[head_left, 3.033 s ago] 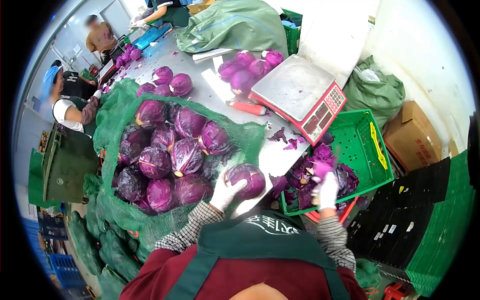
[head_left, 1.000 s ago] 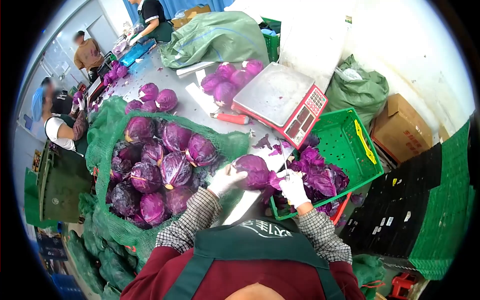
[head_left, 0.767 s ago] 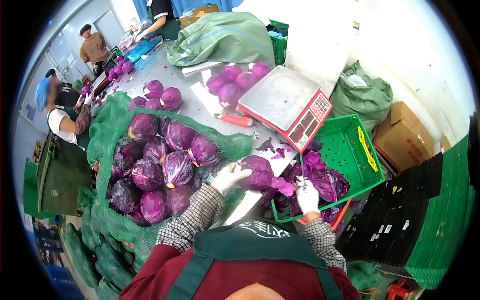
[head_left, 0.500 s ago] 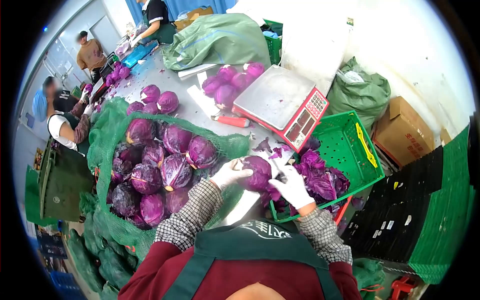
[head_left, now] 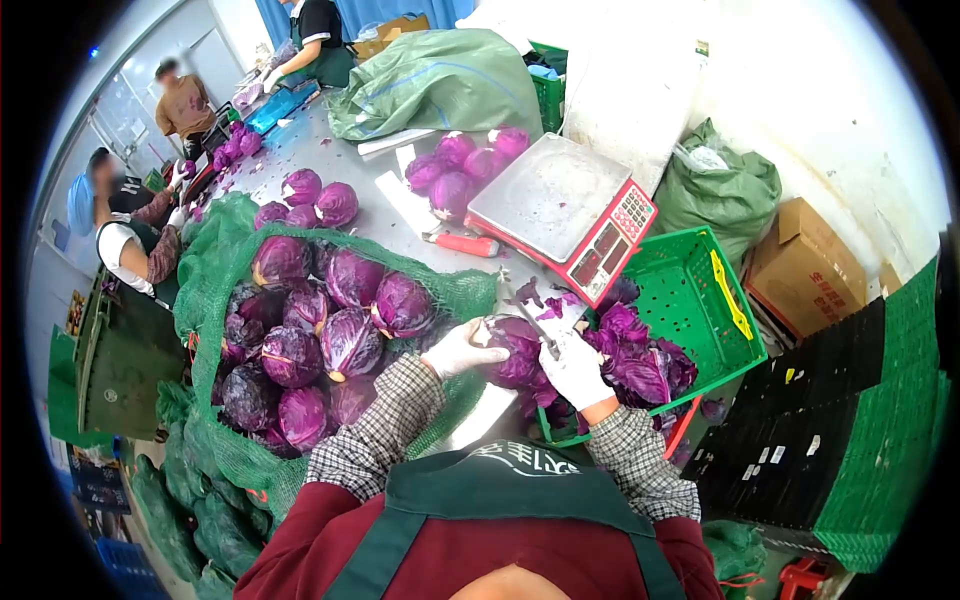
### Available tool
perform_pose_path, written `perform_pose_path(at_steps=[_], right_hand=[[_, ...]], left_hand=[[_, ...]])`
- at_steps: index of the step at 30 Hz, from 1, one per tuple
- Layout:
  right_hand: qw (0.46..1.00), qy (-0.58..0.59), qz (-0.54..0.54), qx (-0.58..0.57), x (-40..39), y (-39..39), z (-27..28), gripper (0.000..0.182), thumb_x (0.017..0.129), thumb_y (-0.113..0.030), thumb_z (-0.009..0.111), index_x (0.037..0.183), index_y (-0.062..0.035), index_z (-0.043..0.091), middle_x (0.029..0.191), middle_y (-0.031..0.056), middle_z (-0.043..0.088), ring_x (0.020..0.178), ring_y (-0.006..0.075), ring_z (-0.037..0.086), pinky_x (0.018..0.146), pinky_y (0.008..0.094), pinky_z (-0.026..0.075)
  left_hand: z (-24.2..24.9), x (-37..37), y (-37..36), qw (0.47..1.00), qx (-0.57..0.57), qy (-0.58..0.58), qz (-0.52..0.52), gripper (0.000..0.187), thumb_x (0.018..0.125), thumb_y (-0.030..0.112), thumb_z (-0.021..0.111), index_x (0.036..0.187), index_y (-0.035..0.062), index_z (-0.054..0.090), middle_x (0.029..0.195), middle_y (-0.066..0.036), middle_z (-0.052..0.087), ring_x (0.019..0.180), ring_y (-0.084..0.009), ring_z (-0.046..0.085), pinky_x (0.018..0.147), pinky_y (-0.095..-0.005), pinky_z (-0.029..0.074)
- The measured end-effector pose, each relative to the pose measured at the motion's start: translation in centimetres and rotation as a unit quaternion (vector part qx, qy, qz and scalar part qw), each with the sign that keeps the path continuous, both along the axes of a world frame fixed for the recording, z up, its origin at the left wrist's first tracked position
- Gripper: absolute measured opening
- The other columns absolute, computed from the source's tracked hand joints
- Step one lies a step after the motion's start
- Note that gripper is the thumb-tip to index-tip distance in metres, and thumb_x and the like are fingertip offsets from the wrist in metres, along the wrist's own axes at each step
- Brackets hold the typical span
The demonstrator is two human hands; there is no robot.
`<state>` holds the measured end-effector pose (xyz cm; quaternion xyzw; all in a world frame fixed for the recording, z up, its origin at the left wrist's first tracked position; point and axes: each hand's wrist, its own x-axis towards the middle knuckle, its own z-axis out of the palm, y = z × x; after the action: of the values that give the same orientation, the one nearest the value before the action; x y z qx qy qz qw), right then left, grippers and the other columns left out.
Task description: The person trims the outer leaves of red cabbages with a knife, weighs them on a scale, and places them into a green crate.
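A red cabbage [head_left: 514, 352] is held in front of my apron, over the near edge of the steel table. My left hand [head_left: 461, 351], in a white glove, grips its left side with the thumb across the top. In my gloved right hand [head_left: 577, 371] is a knife [head_left: 538, 326], its thin blade pointing up and away beside the cabbage; the fingers hide its handle. Just right of that hand, loose purple leaves [head_left: 640, 370] lie heaped in a green crate [head_left: 735, 372]. To the left, an open green mesh bag [head_left: 465, 292] is full of red cabbages [head_left: 350, 342].
A red-framed scale [head_left: 550, 200] stands beyond the crate, with a red-handled tool [head_left: 466, 243] beside it. Several cabbages [head_left: 452, 192] sit behind the scale. A large green sack [head_left: 440, 85] lies farther back. Co-workers [head_left: 140, 235] stand along the table's far left.
My right hand has shifted slightly left and toward the cabbage, and the knife blade now shows more clearly. My left hand stays on the cabbage.
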<state>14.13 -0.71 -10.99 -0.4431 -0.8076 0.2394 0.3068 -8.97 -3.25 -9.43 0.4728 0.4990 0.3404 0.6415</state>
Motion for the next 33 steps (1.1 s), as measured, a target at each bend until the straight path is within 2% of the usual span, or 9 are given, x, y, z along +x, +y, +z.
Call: perform_pose_path(at_steps=[4,15,18,21,23,26,28,31,33], right_hand=[[0.983,0.13,-0.125,-0.023,0.7,2.0,-2.6,0.012,0.082,-0.013,0.059,0.09,-0.0042,0.061,0.08,0.0141,0.062,0.07,0.0309,0.062,0.065,0.0373,0.051],[0.941,-0.28,-0.16,0.102,10.8,2.1,-13.3,0.016,0.084,-0.016,0.056,0.094,-0.0049,0.062,0.081,0.0112,0.06,0.078,0.0263,0.06,0.073,0.0371,0.05],[0.929,0.246,-0.17,-0.22,6.1,-0.2,-3.5,0.042,0.08,-0.008,0.069,0.118,0.0003,0.054,0.1,0.0071,0.059,0.089,0.0138,0.057,0.082,0.0275,0.047],[0.961,0.204,0.025,-0.187,1.6,-0.1,-0.4,0.065,0.076,-0.006,0.074,0.134,-0.0008,0.044,0.11,0.005,0.056,0.094,0.0099,0.051,0.084,0.0231,0.044],[0.958,0.17,0.094,-0.212,-0.5,0.8,-1.3,0.056,0.079,-0.012,0.072,0.129,-0.0026,0.049,0.089,0.0028,0.057,0.067,0.0104,0.051,0.061,0.0251,0.046],[0.872,0.126,0.012,-0.473,-1.9,0.6,1.4,0.051,0.082,-0.024,0.068,0.123,0.0016,0.051,0.093,0.0164,0.065,0.082,0.0273,0.062,0.075,0.0352,0.051],[0.918,0.083,-0.026,-0.388,-2.2,0.5,-0.1,0.041,0.084,-0.022,0.065,0.114,0.0035,0.056,0.085,0.0185,0.066,0.073,0.0319,0.062,0.069,0.0384,0.05],[0.991,0.097,-0.02,-0.09,-3.3,-0.5,-4.3,0.027,0.085,-0.019,0.059,0.096,0.0059,0.059,0.079,0.0243,0.062,0.07,0.0358,0.062,0.066,0.0405,0.048],[0.983,0.062,-0.039,-0.168,-4.4,-2.1,0.3,0.024,0.086,-0.018,0.059,0.091,0.006,0.057,0.078,0.0246,0.061,0.071,0.037,0.061,0.066,0.0397,0.048]], left_hand=[[-0.9,-0.6,-1.2,0.998,0.032,-0.054,0.002,0.084,0.076,0.016,0.078,0.139,-0.0045,0.027,0.133,-0.011,0.046,0.121,-0.0177,0.046,0.104,-0.0308,0.036],[0.0,-1.6,-4.8,0.997,0.037,-0.045,-0.04,0.105,0.063,0.009,0.084,0.145,0.0014,0.02,0.14,-0.01,0.039,0.129,-0.0202,0.038,0.11,-0.0357,0.03],[-1.3,-2.2,-4.7,0.995,0.078,0.002,-0.065,0.103,0.062,0.008,0.084,0.144,0.0018,0.022,0.136,-0.009,0.043,0.128,-0.0179,0.038,0.11,-0.0355,0.03],[0.6,-0.7,-3.4,0.981,0.089,-0.114,-0.132,0.096,0.064,0.014,0.083,0.142,0.0048,0.029,0.134,-0.008,0.045,0.125,-0.0184,0.041,0.107,-0.0347,0.033],[1.6,-1.2,-2.1,0.961,0.178,-0.001,-0.212,0.095,0.066,0.017,0.082,0.143,0.0036,0.028,0.135,-0.011,0.044,0.126,-0.0206,0.04,0.106,-0.0354,0.035],[1.7,-3.2,-3.0,0.94,0.13,0.279,-0.146,0.111,0.066,0.011,0.081,0.148,-0.0008,0.006,0.147,-0.023,0.025,0.135,-0.0268,0.029,0.11,-0.037,0.029],[-0.6,-3.8,-3.8,0.997,0.056,0.026,-0.04,0.113,0.066,0.017,0.08,0.146,-0.0046,0.004,0.148,-0.027,0.022,0.138,-0.0288,0.024,0.113,-0.0355,0.023],[4.9,-1.3,-6.2,0.942,0.062,0.325,-0.059,0.119,0.065,0.035,0.08,0.144,-0.0094,0.002,0.15,-0.03,0.011,0.14,-0.034,0.018,0.115,-0.034,0.018],[2.4,0.6,-7.1,0.916,0.09,0.391,0.016,0.125,0.062,0.043,0.081,0.145,-0.0074,0.003,0.147,-0.033,0.012,0.14,-0.0398,0.015,0.114,-0.0365,0.02]])
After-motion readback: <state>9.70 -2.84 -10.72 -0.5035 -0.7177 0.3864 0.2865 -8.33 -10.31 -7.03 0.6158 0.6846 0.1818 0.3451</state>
